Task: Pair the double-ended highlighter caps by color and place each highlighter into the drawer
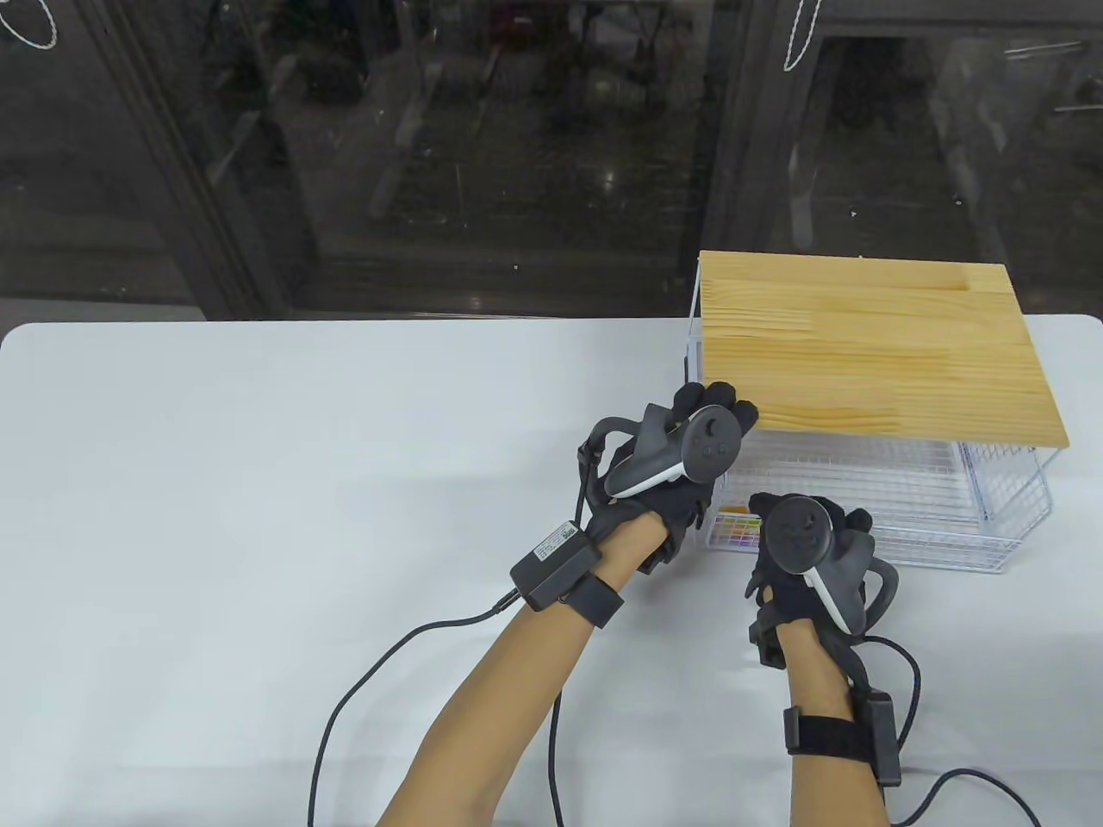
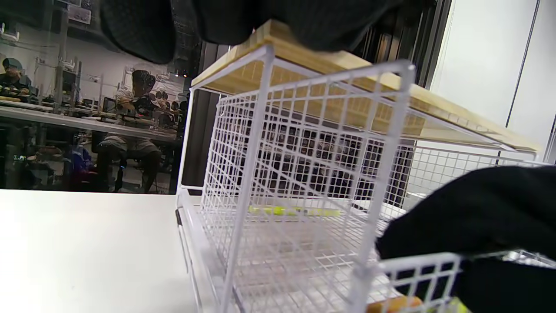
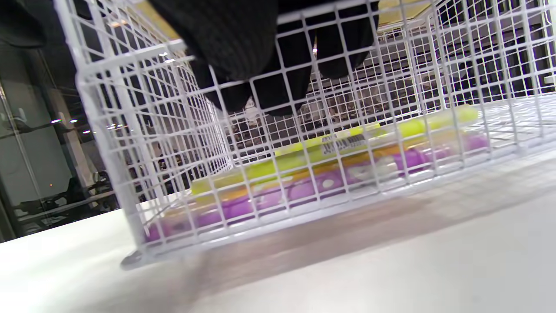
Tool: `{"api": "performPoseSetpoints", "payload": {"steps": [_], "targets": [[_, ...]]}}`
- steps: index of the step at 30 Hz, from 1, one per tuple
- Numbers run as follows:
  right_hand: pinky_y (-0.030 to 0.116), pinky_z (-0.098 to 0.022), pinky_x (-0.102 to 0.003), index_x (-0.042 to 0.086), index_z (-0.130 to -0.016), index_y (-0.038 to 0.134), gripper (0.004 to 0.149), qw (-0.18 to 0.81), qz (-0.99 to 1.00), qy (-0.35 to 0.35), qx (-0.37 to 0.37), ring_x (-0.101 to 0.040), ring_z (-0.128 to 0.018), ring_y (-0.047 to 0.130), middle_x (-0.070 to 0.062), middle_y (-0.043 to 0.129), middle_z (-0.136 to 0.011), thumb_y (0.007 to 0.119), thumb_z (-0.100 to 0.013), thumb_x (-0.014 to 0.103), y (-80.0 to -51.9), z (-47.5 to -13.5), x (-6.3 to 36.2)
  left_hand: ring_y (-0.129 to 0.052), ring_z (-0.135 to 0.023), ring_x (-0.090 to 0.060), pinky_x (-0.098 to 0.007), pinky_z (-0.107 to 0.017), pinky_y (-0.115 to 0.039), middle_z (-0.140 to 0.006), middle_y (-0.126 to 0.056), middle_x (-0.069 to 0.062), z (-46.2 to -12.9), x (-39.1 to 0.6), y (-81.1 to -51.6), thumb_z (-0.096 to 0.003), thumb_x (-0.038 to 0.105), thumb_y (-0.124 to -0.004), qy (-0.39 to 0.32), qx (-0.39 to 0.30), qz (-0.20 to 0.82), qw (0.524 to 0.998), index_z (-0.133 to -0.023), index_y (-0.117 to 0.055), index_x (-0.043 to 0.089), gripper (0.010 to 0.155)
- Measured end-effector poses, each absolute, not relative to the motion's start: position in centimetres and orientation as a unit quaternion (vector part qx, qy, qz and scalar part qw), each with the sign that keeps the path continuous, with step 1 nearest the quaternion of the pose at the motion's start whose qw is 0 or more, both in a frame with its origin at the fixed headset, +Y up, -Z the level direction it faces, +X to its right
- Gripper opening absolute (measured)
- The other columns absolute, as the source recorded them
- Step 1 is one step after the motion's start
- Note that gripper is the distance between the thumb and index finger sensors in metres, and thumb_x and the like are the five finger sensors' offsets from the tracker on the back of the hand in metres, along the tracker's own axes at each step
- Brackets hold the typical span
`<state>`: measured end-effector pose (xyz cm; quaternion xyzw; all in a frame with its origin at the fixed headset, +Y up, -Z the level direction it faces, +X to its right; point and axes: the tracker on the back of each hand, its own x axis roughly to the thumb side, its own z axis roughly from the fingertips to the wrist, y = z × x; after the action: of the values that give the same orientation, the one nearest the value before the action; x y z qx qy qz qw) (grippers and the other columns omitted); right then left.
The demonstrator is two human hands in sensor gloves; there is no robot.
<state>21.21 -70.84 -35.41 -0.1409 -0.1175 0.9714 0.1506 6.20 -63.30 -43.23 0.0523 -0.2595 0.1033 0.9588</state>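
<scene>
A white wire drawer unit with a wooden top [image 1: 870, 345] stands at the table's right. Its drawer [image 1: 862, 525] is pulled out toward me. Inside lie a yellow highlighter [image 3: 330, 145], an orange one [image 3: 278, 182] and a purple one [image 3: 304, 191], showing as a colourful patch [image 1: 739, 527] in the table view. My left hand [image 1: 715, 403] rests its fingers [image 2: 330, 21] on the wooden top's near left corner. My right hand [image 1: 806, 538] grips the drawer's front rim, its fingers [image 3: 234, 39] hooked over the wire into the drawer.
The white table [image 1: 302, 482] stretches to the left of the unit. Glove cables [image 1: 345, 689] trail off the near edge. A glass wall [image 1: 431, 155] stands behind the table.
</scene>
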Motion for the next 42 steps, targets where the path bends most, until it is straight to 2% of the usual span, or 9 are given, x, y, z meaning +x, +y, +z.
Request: {"api": "performPoseSetpoints", "payload": {"steps": [1, 8, 33, 34, 35, 42], "targets": [[0.041, -0.062, -0.066, 0.045, -0.078, 0.096, 0.041, 0.147, 0.972, -0.119, -0.141, -0.038, -0.092, 0.076, 0.008, 0.093, -0.093, 0.076, -0.050, 0.022, -70.8, -35.6, 21.2, -0.055, -0.105, -0.027, -0.054, -0.068, -0.069, -0.113, -0.058, 0.007, -43.2, 6.2, -63.3, -0.0428, 0.030, -0.069, -0.260, 0.053, 0.102, 0.959, -0.101, -0.061, 0.041, 0.060], [0.040, -0.063, -0.064, 0.049, -0.076, 0.097, 0.041, 0.155, 0.971, -0.108, -0.149, -0.035, -0.093, 0.077, 0.011, 0.095, -0.094, 0.077, -0.050, 0.024, -70.7, -37.2, 21.7, -0.055, -0.105, -0.027, -0.054, -0.068, -0.069, -0.113, -0.058, 0.008, -43.3, 6.2, -63.3, -0.0427, 0.030, -0.070, -0.259, 0.053, 0.106, 0.959, -0.101, -0.061, 0.042, 0.060], [0.035, -0.067, -0.061, 0.060, -0.077, 0.093, 0.046, 0.160, 0.966, -0.113, -0.166, -0.031, -0.098, 0.071, 0.018, 0.090, -0.100, 0.073, -0.051, 0.027, -71.4, -41.3, 22.1, -0.055, -0.105, -0.027, -0.054, -0.067, -0.069, -0.114, -0.057, 0.008, -43.3, 6.1, -63.5, -0.0428, 0.030, -0.069, -0.262, 0.055, 0.114, 0.957, -0.101, -0.060, 0.043, 0.060], [0.035, -0.067, -0.061, 0.060, -0.077, 0.093, 0.046, 0.159, 0.966, -0.113, -0.168, -0.035, -0.098, 0.069, 0.018, 0.090, -0.101, 0.073, -0.052, 0.027, -71.4, -41.5, 22.1, -0.056, -0.105, -0.027, -0.054, -0.067, -0.069, -0.114, -0.057, 0.008, -43.3, 6.1, -63.5, -0.0427, 0.030, -0.069, -0.262, 0.057, 0.114, 0.957, -0.101, -0.060, 0.043, 0.060], [0.035, -0.068, -0.061, 0.060, -0.077, 0.093, 0.046, 0.158, 0.966, -0.114, -0.169, -0.030, -0.099, 0.070, 0.018, 0.090, -0.101, 0.073, -0.052, 0.028, -71.4, -41.6, 22.1, -0.056, -0.105, -0.027, -0.054, -0.067, -0.070, -0.114, -0.058, 0.008, -43.3, 6.1, -63.5, -0.0428, 0.030, -0.069, -0.262, 0.059, 0.114, 0.957, -0.101, -0.060, 0.043, 0.060], [0.037, -0.068, -0.061, 0.063, -0.076, 0.093, 0.047, 0.147, 0.968, -0.113, -0.170, -0.031, -0.098, 0.073, 0.020, 0.091, -0.100, 0.073, -0.051, 0.028, -71.3, -42.2, 22.2, -0.056, -0.105, -0.027, -0.054, -0.067, -0.070, -0.114, -0.057, 0.008, -43.2, 6.0, -63.5, -0.0427, 0.030, -0.069, -0.262, 0.061, 0.116, 0.956, -0.101, -0.060, 0.043, 0.060]]}}
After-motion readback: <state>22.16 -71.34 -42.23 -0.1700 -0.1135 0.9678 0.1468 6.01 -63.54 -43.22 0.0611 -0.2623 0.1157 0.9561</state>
